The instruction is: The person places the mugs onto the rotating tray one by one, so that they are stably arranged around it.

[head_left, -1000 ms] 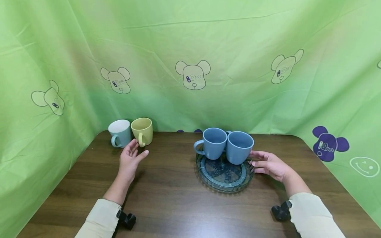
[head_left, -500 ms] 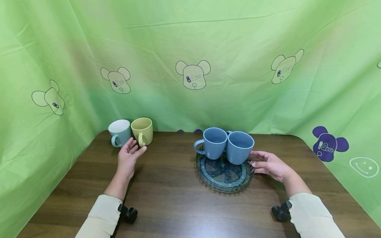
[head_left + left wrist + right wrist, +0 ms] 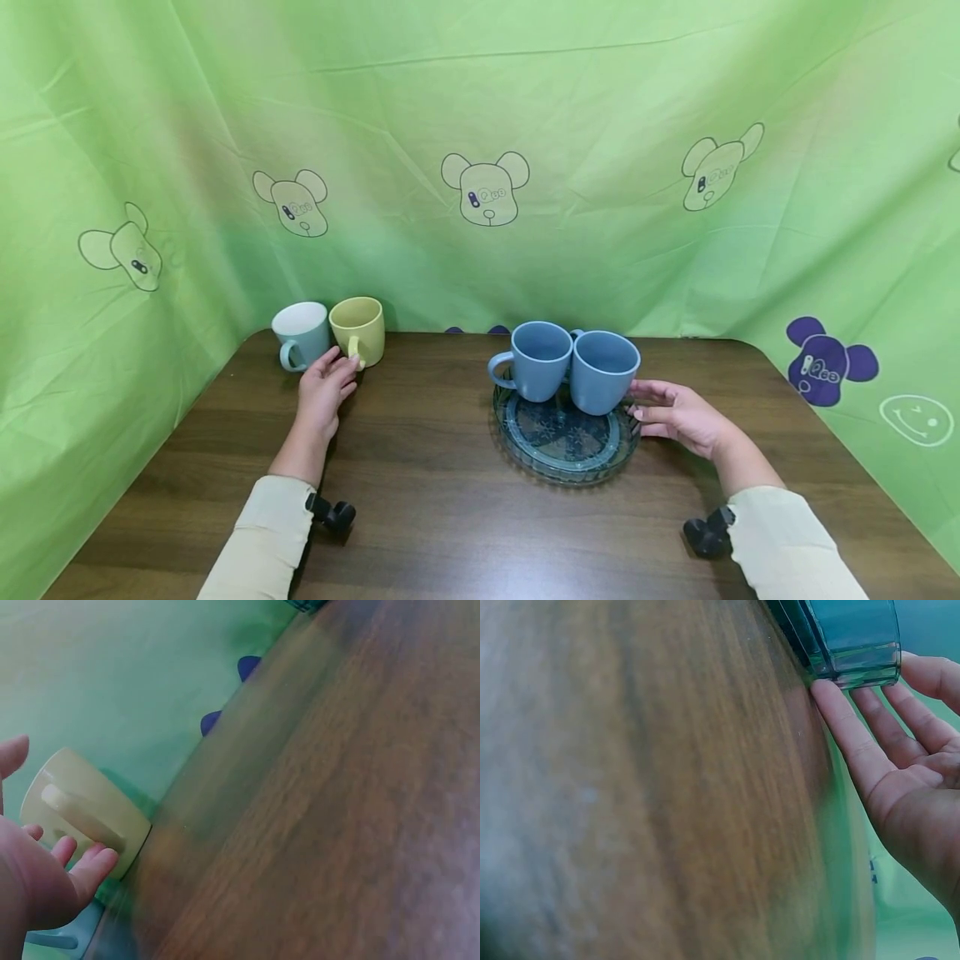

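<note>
A yellow mug (image 3: pixel 357 321) stands at the back left with its handle toward me. At that handle is my left hand (image 3: pixel 324 392), fingertips close by it. The left wrist view shows the thumb (image 3: pixel 13 756) held apart from the extended fingers (image 3: pixel 94 870). Right beside it stands a light blue mug (image 3: pixel 302 337), white inside. My right hand (image 3: pixel 682 418) touches the right rim of a round blue glass tray (image 3: pixel 566 471) with nearly straight fingers. Two blue mugs, a left one (image 3: pixel 538 362) and a right one (image 3: pixel 602 375), stand upright side by side on the tray.
The brown wooden table (image 3: pixel 435 500) ends at the back against a green cloth (image 3: pixel 480 100) printed with bear heads. The cloth also hangs along the left and right sides. Black wrist cameras sit on the left cuff (image 3: pixel 330 515) and the right cuff (image 3: pixel 708 533).
My left hand has shifted slightly and turned, its thumb moving in to the yellow mug's handle. The right hand, tray and mugs have stayed in place.
</note>
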Tool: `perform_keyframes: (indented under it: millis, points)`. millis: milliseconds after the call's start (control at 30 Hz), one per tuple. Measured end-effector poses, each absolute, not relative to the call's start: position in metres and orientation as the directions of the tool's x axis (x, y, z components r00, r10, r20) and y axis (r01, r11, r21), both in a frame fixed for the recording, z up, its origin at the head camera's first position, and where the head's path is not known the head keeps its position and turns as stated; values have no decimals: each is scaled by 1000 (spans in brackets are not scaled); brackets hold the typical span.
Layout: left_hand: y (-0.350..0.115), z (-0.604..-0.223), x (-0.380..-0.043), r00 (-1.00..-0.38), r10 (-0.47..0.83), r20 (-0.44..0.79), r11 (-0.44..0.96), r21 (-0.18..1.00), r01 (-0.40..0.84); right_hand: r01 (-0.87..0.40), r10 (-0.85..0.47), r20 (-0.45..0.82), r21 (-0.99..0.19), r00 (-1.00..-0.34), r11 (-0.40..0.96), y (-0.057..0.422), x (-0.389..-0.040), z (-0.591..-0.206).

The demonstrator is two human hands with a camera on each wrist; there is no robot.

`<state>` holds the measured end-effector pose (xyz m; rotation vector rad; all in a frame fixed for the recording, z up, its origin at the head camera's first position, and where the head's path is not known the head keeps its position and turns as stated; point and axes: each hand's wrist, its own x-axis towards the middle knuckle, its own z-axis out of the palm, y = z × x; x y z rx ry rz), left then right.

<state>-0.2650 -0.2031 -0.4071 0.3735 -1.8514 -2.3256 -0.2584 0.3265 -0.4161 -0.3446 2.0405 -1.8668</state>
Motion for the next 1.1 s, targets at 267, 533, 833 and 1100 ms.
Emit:
perform_keyframes:
  millis: [267, 533, 833, 1100]
  points:
    - [-194, -417, -277, -892, -448, -64, -181, 983, 20, 70, -406, -102, -993, -908, 93, 327, -259, -417]
    - [-187, -430, -287, -800, -597, 53, -12, 997, 75, 62, -400, -95, -994, -912, 95, 328, -260, -419]
    - [-184, -428, -287, -727, -650, 220, 208, 972, 108, 50, -414, -80, -995, -907, 84, 328, -261, -420]
    - [-195, -431, -286, -761, -630, 155, -14, 977, 210, 61, -390, -100, -992, -915, 110, 327, -260, -421]
